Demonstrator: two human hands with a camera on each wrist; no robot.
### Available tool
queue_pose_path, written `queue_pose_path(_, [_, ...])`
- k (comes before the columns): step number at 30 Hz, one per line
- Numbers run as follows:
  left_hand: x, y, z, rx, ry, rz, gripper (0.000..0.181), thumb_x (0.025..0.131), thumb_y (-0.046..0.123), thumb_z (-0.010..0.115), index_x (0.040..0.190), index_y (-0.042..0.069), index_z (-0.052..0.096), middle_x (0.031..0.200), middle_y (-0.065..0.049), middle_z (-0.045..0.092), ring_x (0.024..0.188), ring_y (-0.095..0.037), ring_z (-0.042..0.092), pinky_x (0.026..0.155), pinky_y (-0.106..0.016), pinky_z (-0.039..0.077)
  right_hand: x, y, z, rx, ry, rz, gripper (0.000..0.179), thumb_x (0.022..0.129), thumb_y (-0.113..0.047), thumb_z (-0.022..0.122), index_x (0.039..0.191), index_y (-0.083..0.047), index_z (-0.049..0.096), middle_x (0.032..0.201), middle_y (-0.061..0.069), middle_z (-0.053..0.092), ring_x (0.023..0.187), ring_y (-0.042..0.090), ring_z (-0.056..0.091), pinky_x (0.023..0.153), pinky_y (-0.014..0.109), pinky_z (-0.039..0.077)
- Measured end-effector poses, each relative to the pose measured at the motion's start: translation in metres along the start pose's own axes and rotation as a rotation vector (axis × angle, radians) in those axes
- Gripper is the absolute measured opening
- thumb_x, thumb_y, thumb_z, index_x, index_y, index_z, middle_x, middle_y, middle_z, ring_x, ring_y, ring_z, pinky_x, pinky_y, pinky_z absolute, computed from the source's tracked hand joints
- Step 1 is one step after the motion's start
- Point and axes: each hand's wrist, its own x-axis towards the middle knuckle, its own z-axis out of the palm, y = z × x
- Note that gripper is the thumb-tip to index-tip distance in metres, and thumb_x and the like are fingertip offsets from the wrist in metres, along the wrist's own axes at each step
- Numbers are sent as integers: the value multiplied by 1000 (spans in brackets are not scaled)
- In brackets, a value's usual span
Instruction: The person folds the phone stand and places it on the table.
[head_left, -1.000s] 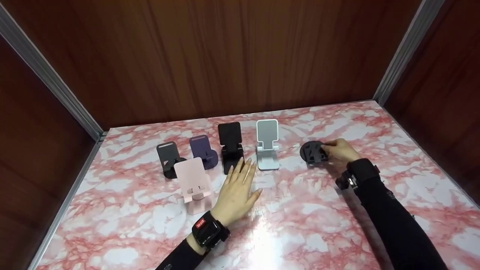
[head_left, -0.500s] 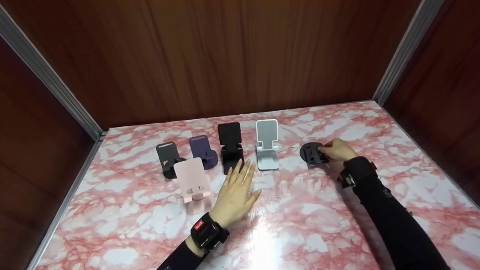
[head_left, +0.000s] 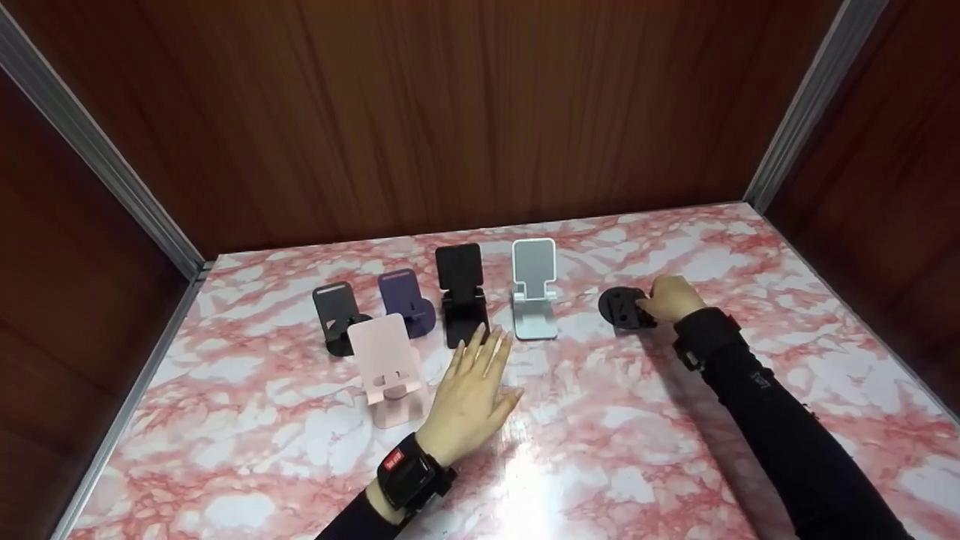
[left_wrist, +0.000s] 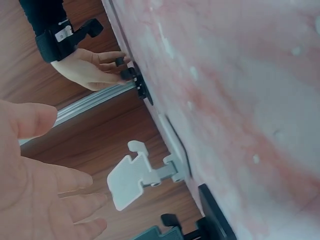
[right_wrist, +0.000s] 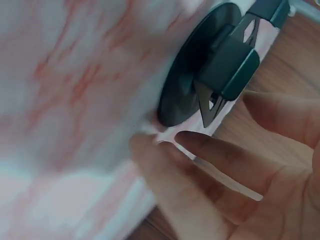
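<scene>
Black round-based stand [head_left: 624,307], one: on the marbled table [head_left: 592,442], at nine o'clock from the right hand [head_left: 673,300], touching or just beside; I cannot tell. Base circular, no long axis. Right fingers: parted from the thumb. Left hand [head_left: 465,409]: fingers straight, stand well apart at two o'clock. Right nearer; I judge the move turns there.

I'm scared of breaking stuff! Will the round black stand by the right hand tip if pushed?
Probably not: the stand sits low on its wide round base. It may slide, since the tabletop looks shiny. Its straight-edged panel looks stiff.
</scene>
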Motion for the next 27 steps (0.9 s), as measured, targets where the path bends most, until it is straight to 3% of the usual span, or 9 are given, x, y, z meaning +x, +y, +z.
queue_pose_path(5, [-3, -3, -10, 32, 2, -22, 69, 94, 45, 43, 148, 9, 17, 156, -7, 9, 145, -27, 6, 118, -47, 10, -9, -13, -1, -87, 17, 64, 36, 90, -26, 53, 103, 7, 58, 107, 30, 59, 91, 42, 60, 73, 52, 50])
queue_pose_path(11, [-5, -17, -31, 32, -4, -95, 73, 93, 47, 40, 149, 12, 6, 156, -2, -5, 144, -23, -4, 117, -48, 5, -19, -26, 3, -171, 107, 24, 45, 90, -31, 55, 119, 3, 56, 117, 29, 57, 103, 45, 56, 80, 61, 48])
queue_pose_path(15, [-7, -34, -48, 50, 32, -154, 75, 93, 48, 41, 149, 13, 6, 155, -5, 2, 145, -26, -1, 117, -48, 6, -26, -29, 9, -208, 121, 1, 56, 91, -34, 53, 133, 2, 44, 132, 27, 47, 118, 46, 45, 89, 65, 41])
queue_pose_path(20, [-14, -57, -66, 80, 86, -214, 72, 94, 48, 39, 149, 12, 9, 156, -8, 4, 144, -28, 1, 117, -50, 7, -34, -29, 19, -201, 146, -76, 65, 93, -35, 50, 144, -1, 27, 147, 25, 28, 133, 47, 25, 100, 69, 27])
queue_pose_path(27, [-32, -91, -72, 48, 153, -283, 71, 93, 39, 48, 147, 6, 16, 155, -13, 8, 144, -33, 1, 117, -52, 3, -44, -28, 29, -147, 156, -201, 63, 97, -35, 43, 147, -7, 18, 153, 20, 15, 139, 45, 13, 102, 73, 18])
